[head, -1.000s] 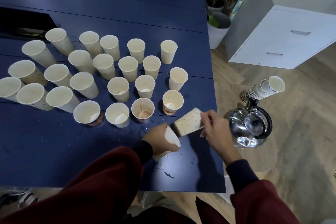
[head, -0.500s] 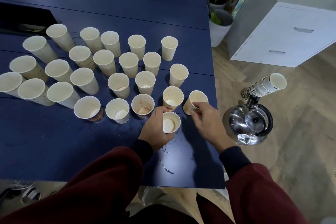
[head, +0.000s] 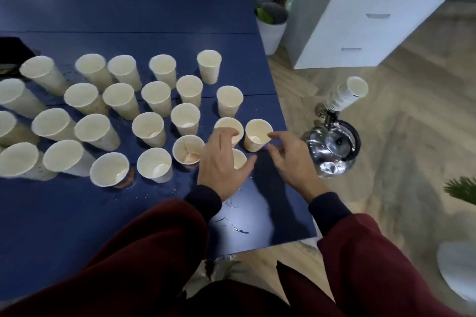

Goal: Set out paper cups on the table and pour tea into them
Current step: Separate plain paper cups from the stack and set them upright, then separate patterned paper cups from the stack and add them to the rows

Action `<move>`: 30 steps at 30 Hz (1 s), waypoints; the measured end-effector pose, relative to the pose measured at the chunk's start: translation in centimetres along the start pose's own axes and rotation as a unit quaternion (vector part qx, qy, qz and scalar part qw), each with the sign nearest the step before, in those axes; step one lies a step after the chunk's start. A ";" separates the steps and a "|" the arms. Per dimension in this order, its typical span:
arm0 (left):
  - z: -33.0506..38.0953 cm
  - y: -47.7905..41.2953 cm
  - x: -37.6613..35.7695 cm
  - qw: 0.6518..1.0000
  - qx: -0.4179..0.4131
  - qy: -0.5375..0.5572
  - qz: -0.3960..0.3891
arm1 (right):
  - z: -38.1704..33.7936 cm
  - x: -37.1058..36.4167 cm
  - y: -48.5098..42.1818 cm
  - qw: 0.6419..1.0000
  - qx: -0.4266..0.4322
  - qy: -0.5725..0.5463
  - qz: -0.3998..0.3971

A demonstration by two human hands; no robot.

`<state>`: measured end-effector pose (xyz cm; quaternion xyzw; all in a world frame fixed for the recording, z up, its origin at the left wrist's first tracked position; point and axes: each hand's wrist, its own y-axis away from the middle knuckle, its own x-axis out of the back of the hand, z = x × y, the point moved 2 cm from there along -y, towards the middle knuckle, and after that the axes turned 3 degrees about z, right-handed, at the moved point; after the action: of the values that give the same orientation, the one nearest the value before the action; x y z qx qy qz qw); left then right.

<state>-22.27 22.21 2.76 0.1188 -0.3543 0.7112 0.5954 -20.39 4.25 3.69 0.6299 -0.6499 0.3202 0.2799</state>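
Several cream paper cups stand upright on the dark blue table [head: 128, 20]; a few near ones show a little tea at the bottom. My left hand [head: 221, 162] arches with spread fingers over the nearest cup [head: 239, 159], which stands at the front of the group, partly hidden by the hand. My right hand [head: 291, 159] is loosely curled just right of another upright cup [head: 257, 134], its forefinger by the rim. A shiny steel kettle [head: 332, 147] sits on the floor right of the table. A stack of paper cups [head: 345, 95] is stuck on its spout.
A white drawer cabinet [head: 360, 28] and a potted plant [head: 270, 23] stand beyond the table's right edge. Wet drops glint on the table near its front right corner [head: 237, 224]. A dark object [head: 10, 51] lies at the far left. Wooden floor lies to the right.
The two cups I held tilted a second ago now stand upright at the front of the group. Both hands have loosened and spread beside them.
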 end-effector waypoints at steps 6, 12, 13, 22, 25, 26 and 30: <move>4.0 -2.8 -1.7 0.997 -0.051 0.065 0.009 | 2.3 3.4 0.8 0.996 -0.052 -0.007 0.074; 7.5 -5.6 -7.9 0.989 -0.052 0.088 -0.105 | 7.9 7.4 -0.6 0.985 -0.134 -0.015 0.106; 8.0 -6.3 -9.4 0.986 -0.048 0.086 -0.133 | 9.0 8.1 -1.1 0.983 -0.147 -0.017 0.106; 10.5 -13.9 -24.2 0.962 0.062 0.026 -0.264 | 19.3 13.0 -8.6 0.974 -0.202 -0.045 0.088; 9.4 -16.1 -27.9 0.954 0.020 -0.081 -0.288 | 21.5 13.4 -11.4 0.972 -0.215 -0.060 0.069; 9.1 -16.8 -29.0 0.948 0.005 -0.125 -0.291 | 22.3 13.5 -12.4 0.972 -0.217 -0.062 0.062; 8.1 -19.5 -32.6 0.927 0.026 -0.145 -0.344 | 24.4 12.8 -15.7 0.967 -0.232 -0.085 0.057</move>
<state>2.38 -7.13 -3.62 0.3503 -0.3557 0.4466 0.7425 -4.40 -22.74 -1.07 0.5347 -0.7624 0.1217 0.3436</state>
